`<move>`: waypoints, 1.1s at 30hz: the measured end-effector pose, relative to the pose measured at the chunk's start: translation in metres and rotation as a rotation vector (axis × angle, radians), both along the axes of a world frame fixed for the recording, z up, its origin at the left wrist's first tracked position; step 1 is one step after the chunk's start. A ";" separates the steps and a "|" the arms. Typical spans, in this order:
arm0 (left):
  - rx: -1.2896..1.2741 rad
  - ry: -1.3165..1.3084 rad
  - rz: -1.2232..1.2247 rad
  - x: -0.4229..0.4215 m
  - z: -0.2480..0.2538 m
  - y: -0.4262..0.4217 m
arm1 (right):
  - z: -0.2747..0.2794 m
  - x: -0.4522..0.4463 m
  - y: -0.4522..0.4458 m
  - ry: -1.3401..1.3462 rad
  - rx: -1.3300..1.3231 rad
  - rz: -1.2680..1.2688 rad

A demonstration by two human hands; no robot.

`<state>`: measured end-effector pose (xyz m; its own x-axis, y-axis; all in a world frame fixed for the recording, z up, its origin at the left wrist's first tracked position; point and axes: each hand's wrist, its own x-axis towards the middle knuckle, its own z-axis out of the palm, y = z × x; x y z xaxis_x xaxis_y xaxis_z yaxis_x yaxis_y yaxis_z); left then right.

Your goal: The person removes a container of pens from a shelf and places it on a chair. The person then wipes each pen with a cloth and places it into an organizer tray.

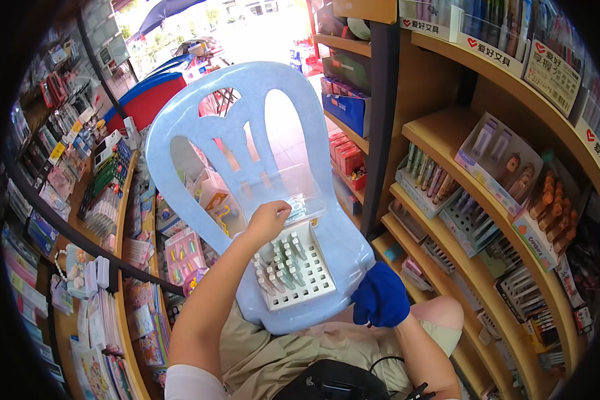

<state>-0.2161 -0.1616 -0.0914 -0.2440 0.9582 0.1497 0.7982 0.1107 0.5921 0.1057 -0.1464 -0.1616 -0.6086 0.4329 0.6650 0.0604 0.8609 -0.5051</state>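
A light blue plastic chair (353, 250) stands in front of me. On its seat is a white display box (323, 283) with a grid of square holes. Several pale green and white pens (283, 267) stand upright in its left and middle holes, while holes at the right and front are bare. A clear plastic panel (307, 190) rises behind the box. My left hand (270, 222) is closed at the panel's lower edge, above the pens; its fingertips hide what they pinch. My right hand, at the seat's right edge, is covered by a bunched blue cloth (382, 295).
Wooden shelves (440, 133) with pen boxes curve along my right. At left, a rack (120, 293) holds booklets and packaged stationery. A pink packet (185, 257) lies left of the chair. Bright daylight enters beyond the chair.
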 end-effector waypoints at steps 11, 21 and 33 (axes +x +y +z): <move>-0.050 0.558 -0.576 0.056 0.022 -0.077 | 0.016 -0.009 -0.008 -0.050 0.026 0.024; -0.136 0.072 -0.396 0.038 0.037 -0.074 | 0.001 -0.004 -0.001 -0.078 0.080 0.048; -0.154 -0.626 -0.258 0.146 -0.050 -0.066 | -0.012 -0.033 -0.021 0.276 -1.757 0.181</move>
<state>-0.0705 -0.2274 -0.1413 -0.0016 0.9962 -0.0868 0.3241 0.0827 0.9424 0.0730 -0.1674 -0.1735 -0.6860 0.6225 -0.3767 -0.2011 -0.6598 -0.7240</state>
